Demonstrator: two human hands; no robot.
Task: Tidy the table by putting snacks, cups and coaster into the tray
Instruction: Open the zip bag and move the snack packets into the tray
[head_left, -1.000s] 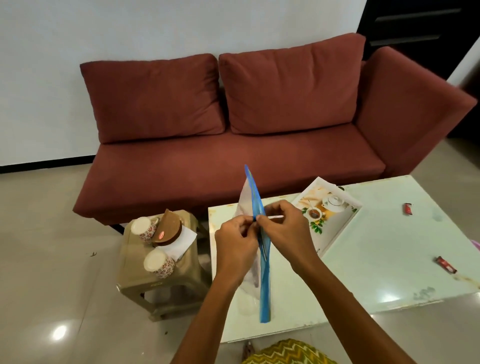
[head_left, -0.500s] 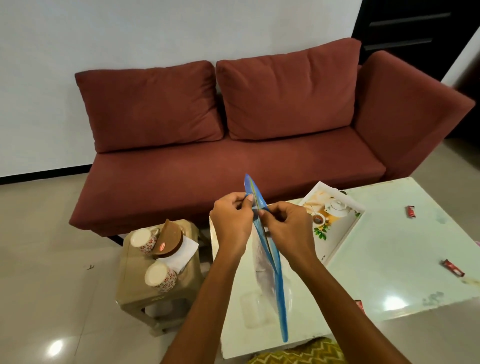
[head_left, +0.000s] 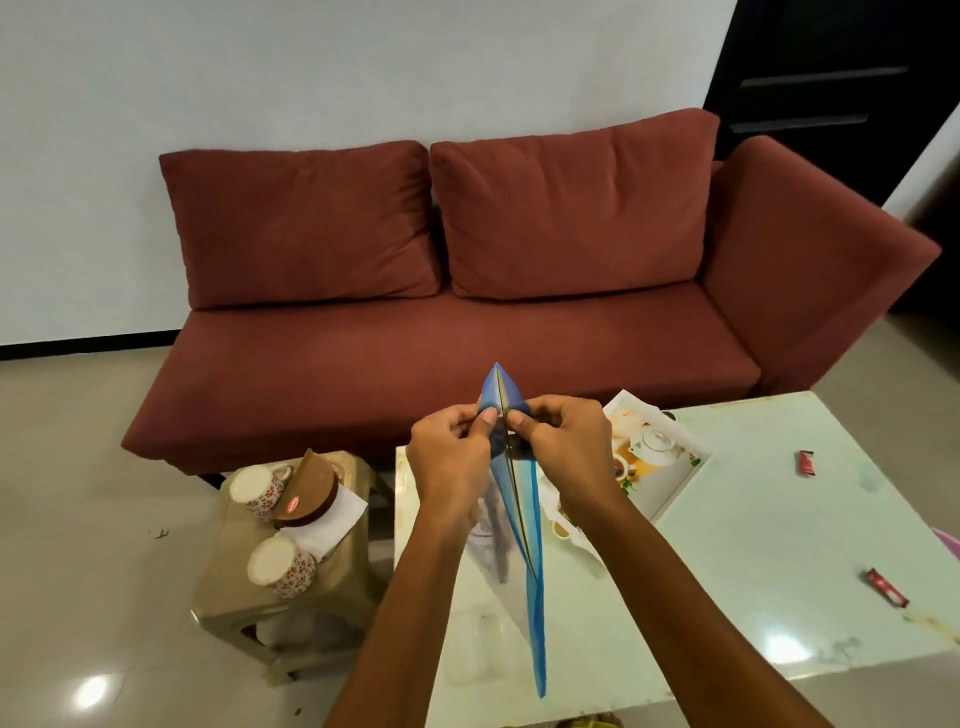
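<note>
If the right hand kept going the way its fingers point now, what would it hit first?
The left hand: the right hand points straight at it, with only the blue-edged plastic bag pinched between them. Depth seems matched.

Your clear plastic bag (head_left: 525, 519) carries a blue zip edge. The white rectangular tray (head_left: 675, 480) bears a teapot-and-flower print. Both white ceramic cups (head_left: 258, 488) (head_left: 282, 568) show red floral patterns; the two small snack wrappers (head_left: 806, 462) (head_left: 886, 587) are red.

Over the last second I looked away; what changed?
The left hand and right hand slid up the bag along its blue strip toward the top, still pinching it and parting it slightly. The cups, coaster, tray and snacks stayed put.
</note>
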